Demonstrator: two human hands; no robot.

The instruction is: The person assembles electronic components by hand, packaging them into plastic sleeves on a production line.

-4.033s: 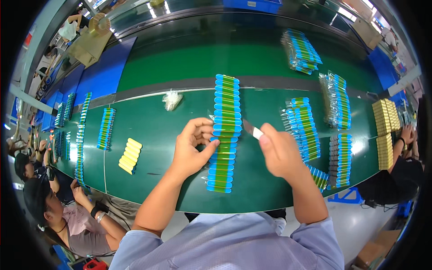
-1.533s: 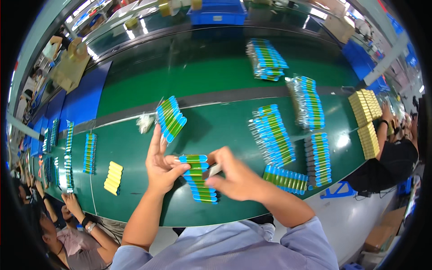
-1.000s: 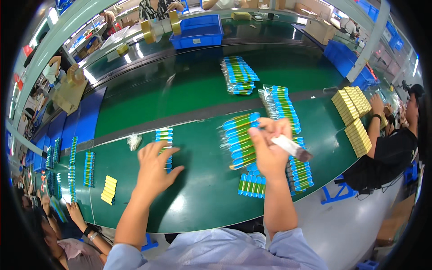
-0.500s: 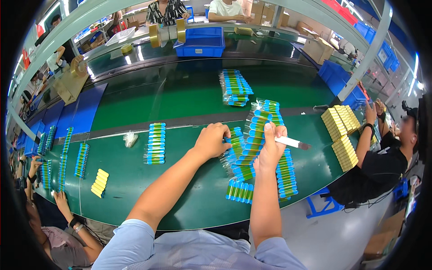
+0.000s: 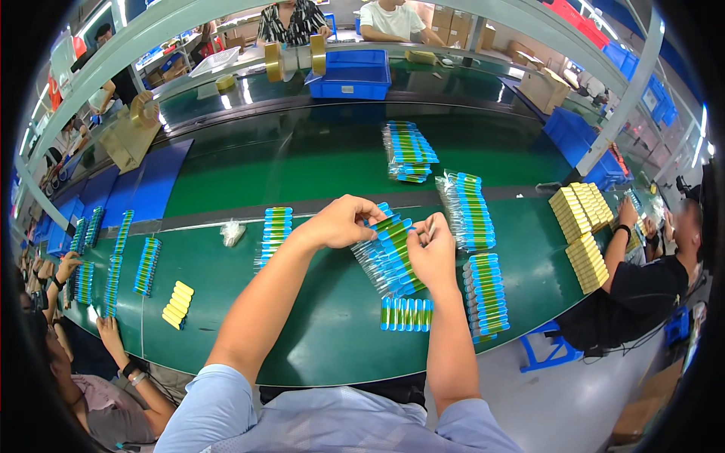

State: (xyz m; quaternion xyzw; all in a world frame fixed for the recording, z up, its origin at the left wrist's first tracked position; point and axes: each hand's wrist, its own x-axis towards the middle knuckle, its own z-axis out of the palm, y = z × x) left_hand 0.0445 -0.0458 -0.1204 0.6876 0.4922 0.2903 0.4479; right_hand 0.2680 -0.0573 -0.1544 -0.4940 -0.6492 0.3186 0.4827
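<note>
Between my hands is a tilted bundle of blue-and-green strips [image 5: 394, 260] with rounded blue ends and clear film along one side. My left hand [image 5: 343, 223] pinches its upper left end, thumb and fingers closed. On its right edge my right hand [image 5: 433, 253] is closed, with the fingers curled at the strip ends; the fingertips are partly hidden. A short row of the same strips [image 5: 406, 314] lies just below the bundle. To the right of my right hand are a film-covered stack [image 5: 468, 211] and a column of strips [image 5: 485, 294].
Another stack [image 5: 408, 151] sits farther back on the green belt. Yellow blocks [image 5: 580, 226] are piled at right, beside a co-worker. Left of my forearm lie a strip set [image 5: 276, 230], crumpled clear film [image 5: 232, 233] and yellow pieces [image 5: 178, 304]. A blue bin [image 5: 349, 79] stands beyond.
The white stick-like tool with a dark tip, earlier in my right hand, is no longer visible. My right hand has moved slightly left and down to the bundle's edge. The view has shifted a little.
</note>
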